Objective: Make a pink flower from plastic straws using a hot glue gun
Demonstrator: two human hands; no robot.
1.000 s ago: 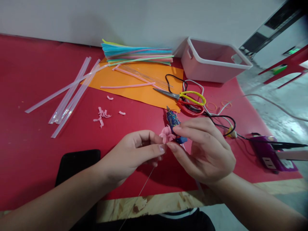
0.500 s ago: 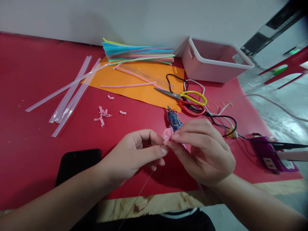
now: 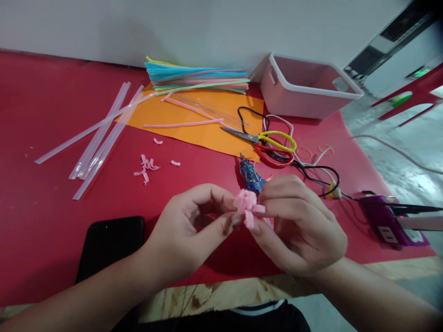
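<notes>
A small fuzzy pink piece [image 3: 245,201], bunched at the top with short ends sticking out below, is between my two hands. My left hand [image 3: 197,230] pinches its left side with thumb and fingers. On the other side, the thumb and fingers of my right hand [image 3: 301,226] close on its short ends. Just behind the pink piece lies a dark blue glue gun [image 3: 251,175], its handle partly hidden by my right hand. Cut pink bits [image 3: 146,167] lie on the red table [image 3: 194,170] beyond my left hand.
Scissors [image 3: 256,138] and pink stems lie on orange paper [image 3: 200,127], below a colourful stem bundle [image 3: 197,78]. Clear glue sticks [image 3: 104,133] and a black phone [image 3: 110,244] are left. A pink basket [image 3: 311,94], cables and a purple power strip [image 3: 384,221] are right.
The pink piece has turned and come slightly nearer, so its bunched top and short ends now show. My right hand has shifted a little right and down.
</notes>
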